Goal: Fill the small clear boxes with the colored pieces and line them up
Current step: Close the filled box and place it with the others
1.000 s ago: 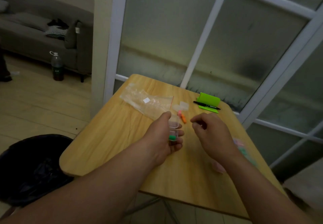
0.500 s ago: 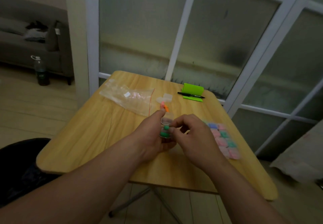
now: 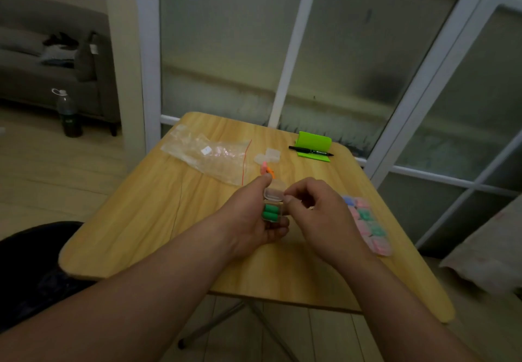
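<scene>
head view: the small clear box (image 3: 273,206) is held at frame centre, just above the table (image 3: 141,220). it is gripped in the left hand (image 3: 251,220), thumb up along its left side, fingers curled under it. two green pieces (image 3: 269,212) are seen inside, side by side, long axes running left to right in the frame. the lid (image 3: 273,193) is stood open at the box's upper end, toward the top of the frame.

the right hand (image 3: 319,214) is placed just right of the box, fingers curled, thumb and forefinger tips pinching the lid's right corner. nothing else is seen in it, though the palm side is hidden.

the row of filled boxes (image 3: 370,226) is laid right of centre, its long axis running diagonally down toward the lower right, its upper end partly hidden behind the right hand. the right hand is nearer to it; the left hand is separated from it by the right. the likely next step is judged to be: lid pressed shut, box carried rightward to the row.

loose orange and pink pieces (image 3: 267,170) are left just above the left thumb, with empty boxes (image 3: 268,155) and a plastic bag (image 3: 209,154) further up.
</scene>
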A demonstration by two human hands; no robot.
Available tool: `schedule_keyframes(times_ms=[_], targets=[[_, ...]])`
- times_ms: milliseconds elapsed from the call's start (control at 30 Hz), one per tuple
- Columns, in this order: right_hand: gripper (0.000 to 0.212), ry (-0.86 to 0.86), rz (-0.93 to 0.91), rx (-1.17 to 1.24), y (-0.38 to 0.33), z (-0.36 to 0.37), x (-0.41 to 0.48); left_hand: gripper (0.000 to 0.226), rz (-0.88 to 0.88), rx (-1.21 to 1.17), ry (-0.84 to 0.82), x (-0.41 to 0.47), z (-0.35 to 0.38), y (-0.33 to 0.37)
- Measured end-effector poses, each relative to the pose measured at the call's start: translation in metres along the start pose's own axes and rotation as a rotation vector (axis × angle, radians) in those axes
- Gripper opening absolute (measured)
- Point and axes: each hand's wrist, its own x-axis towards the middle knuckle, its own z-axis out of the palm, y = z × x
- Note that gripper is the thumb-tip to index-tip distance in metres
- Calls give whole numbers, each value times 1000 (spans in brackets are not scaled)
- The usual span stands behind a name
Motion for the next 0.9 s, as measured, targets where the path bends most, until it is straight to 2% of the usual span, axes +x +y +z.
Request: schedule_keyframes(times_ms=[100, 167, 300, 467, 667, 800, 900], targets=[[14, 24, 93, 61, 5, -2, 3, 64, -17, 19, -3, -1, 0, 0], [23, -18, 112, 61, 6, -2, 3, 70, -24, 28, -22, 1, -2, -1], [30, -114, 81, 36, -1, 0, 2, 78, -31, -9, -72, 2, -3, -3], [27, -115, -28, -34, -7, 3, -6, 79, -42, -57, -47, 3, -10, 2], [31, -131, -142, -191, -12, 6, -15, 76, -44, -79, -28, 3, -12, 9], [36, -153, -140, -238, -12, 8, -17, 77, -47, -85, -49, 8, -14, 6], [34, -150, -128, -209, -10, 10, -16, 60, -49, -74, -64, 2, -14, 5]])
